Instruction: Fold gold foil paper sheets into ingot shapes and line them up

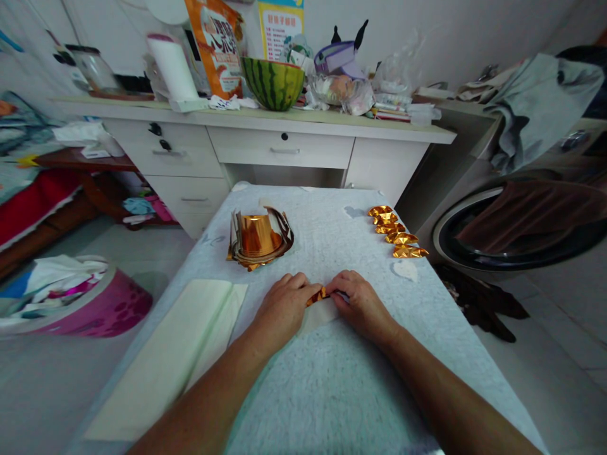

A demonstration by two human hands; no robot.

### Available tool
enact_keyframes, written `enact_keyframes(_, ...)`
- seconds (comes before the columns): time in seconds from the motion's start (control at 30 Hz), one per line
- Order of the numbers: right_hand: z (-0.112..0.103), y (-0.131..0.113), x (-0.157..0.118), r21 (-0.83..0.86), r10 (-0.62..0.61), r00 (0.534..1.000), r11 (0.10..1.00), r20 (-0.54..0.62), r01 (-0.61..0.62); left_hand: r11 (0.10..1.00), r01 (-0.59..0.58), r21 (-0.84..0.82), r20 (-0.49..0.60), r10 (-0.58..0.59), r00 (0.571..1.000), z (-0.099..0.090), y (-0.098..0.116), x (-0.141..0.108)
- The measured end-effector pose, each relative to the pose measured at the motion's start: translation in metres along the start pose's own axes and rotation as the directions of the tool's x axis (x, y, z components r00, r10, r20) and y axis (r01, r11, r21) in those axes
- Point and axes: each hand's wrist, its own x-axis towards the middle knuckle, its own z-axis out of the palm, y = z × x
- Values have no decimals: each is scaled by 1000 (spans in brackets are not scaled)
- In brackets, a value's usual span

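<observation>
Two hands [284,303] [361,304] partly hide one gold foil piece [316,296].

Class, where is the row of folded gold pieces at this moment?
In the head view, the gold pieces lie near the right edge of the table, beyond and to the right of the right hand, beside the washing machine.

Blurred Chinese lettering [220,36] on bag [227,79], poster [272,38]

Pale-blue cloth-covered table [294,404] rn: folded gold foil pieces [401,239] by right edge, round gold-foil bundle [258,236] near far-left corner, long cream paper [164,354] down left edge
</observation>
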Motion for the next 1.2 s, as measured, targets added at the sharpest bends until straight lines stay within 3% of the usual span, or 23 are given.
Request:
enact_keyframes(0.93,1,3,-1,-21,-25,1000,999,9,25,1000,5,29,3,-5,1000,2,0,-2)
enact_keyframes(1.2,-12,-3,-5,28,-73,995,997,74,71,995,-1,101,0,1,1000,3,1,-2)
